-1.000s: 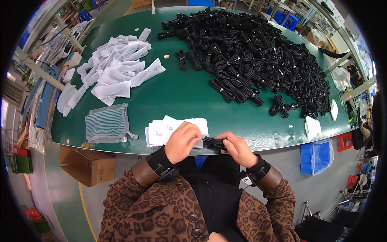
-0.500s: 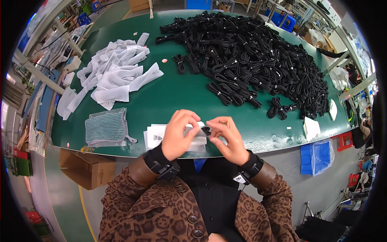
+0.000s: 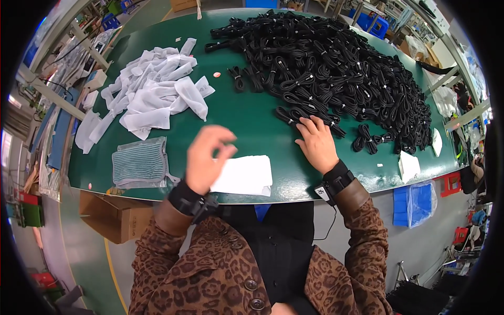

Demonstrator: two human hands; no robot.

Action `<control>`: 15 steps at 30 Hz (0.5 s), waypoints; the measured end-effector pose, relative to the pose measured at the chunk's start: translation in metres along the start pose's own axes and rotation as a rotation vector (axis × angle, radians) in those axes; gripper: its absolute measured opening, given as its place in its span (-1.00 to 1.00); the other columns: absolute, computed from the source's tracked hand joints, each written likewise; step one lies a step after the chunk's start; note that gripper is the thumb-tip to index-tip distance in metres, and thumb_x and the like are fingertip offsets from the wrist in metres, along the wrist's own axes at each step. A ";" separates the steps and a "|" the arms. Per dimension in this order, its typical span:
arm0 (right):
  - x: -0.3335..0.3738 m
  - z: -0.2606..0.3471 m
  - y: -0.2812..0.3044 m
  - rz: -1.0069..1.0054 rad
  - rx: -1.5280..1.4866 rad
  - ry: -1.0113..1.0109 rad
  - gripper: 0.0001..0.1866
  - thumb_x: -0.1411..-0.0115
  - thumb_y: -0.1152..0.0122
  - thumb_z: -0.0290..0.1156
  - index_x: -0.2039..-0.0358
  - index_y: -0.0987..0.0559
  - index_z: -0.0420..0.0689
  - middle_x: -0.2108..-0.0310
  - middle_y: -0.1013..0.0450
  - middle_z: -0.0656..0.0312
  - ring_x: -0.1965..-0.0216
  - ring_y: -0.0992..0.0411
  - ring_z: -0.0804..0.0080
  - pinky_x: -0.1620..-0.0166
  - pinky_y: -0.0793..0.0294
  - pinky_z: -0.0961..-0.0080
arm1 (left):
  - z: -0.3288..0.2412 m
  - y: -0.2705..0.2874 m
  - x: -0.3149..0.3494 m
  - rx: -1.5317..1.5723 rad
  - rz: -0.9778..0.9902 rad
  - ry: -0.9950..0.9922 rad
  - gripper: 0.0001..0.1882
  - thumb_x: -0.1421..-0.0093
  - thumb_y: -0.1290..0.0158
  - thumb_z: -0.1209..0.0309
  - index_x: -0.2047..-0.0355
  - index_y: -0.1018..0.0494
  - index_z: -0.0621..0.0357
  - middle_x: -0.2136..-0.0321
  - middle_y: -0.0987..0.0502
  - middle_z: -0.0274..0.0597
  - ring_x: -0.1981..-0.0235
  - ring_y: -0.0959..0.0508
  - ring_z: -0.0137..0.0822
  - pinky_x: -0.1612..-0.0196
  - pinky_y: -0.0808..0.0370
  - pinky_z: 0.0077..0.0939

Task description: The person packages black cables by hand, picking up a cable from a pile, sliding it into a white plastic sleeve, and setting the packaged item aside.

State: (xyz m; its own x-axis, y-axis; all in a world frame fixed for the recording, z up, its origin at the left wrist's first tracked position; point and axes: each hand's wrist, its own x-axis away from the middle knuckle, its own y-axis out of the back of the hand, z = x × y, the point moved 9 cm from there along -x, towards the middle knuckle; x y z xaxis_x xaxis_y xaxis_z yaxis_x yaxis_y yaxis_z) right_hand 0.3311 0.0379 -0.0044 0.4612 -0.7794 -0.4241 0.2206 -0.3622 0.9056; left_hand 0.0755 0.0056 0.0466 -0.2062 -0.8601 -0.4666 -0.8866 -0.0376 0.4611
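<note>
Right hand (image 3: pixel 320 149): fingers lie bent over a black cable bundle (image 3: pixel 284 115); whether they grip it cannot be told.
Left hand (image 3: pixel 206 160): blurred, fingers curled, thumb apart, seemingly empty.
Flat white stack (image 3: pixel 244 176): at the bench's (image 3: pixel 239 126) near edge; a brushing wrist could knock it off.
Cable pile (image 3: pixel 325 63): spreads toward the bench's right edge; overlapping loops could snag, dragging a neighbouring bundle along.

Pouches (image 3: pixel 152 100) lie left on the desk (image 3: pixel 296 176), cables (image 3: pixel 336 68) far right. Near, paper sheets (image 3: pixel 244 176) lie right of the bagged cloth (image 3: pixel 139 164).
</note>
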 end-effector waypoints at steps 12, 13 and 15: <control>0.045 -0.004 0.001 0.110 -0.125 -0.153 -0.72 -0.01 -0.35 -0.54 0.27 -0.46 -0.21 0.19 -0.41 0.10 0.16 -0.40 0.10 0.12 -0.43 0.26 | -0.004 -0.086 0.059 -0.222 0.264 -0.165 -0.86 -0.08 -0.23 0.58 0.37 -0.48 0.22 0.41 -0.45 -0.16 0.33 -0.52 -0.18 0.33 -0.48 -0.38; 0.047 -0.003 0.005 0.070 -0.190 -0.163 -0.73 -0.03 -0.32 -0.56 0.24 -0.47 -0.22 0.22 -0.41 0.09 0.20 -0.41 0.08 0.15 -0.44 0.25 | 0.003 -0.085 0.058 -0.165 0.251 -0.099 -0.87 -0.08 -0.22 0.58 0.37 -0.48 0.23 0.41 -0.46 -0.16 0.35 -0.52 -0.19 0.33 -0.47 -0.40; 0.050 0.002 0.011 -0.011 -0.324 -0.181 -0.74 -0.08 -0.26 -0.59 0.19 -0.49 -0.23 0.28 -0.41 0.07 0.27 -0.43 0.04 0.19 -0.46 0.24 | 0.015 -0.083 0.057 -0.053 0.222 0.036 -0.88 -0.10 -0.21 0.58 0.38 -0.47 0.25 0.43 -0.48 -0.17 0.40 -0.52 -0.23 0.34 -0.47 -0.43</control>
State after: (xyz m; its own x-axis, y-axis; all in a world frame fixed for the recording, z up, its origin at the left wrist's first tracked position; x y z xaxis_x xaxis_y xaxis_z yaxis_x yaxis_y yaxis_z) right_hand 0.3550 -0.0066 -0.0155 0.3039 -0.8649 -0.3994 0.4986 -0.2129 0.8403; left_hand 0.1315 -0.0324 -0.0297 -0.3786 -0.8675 -0.3226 -0.7979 0.1293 0.5887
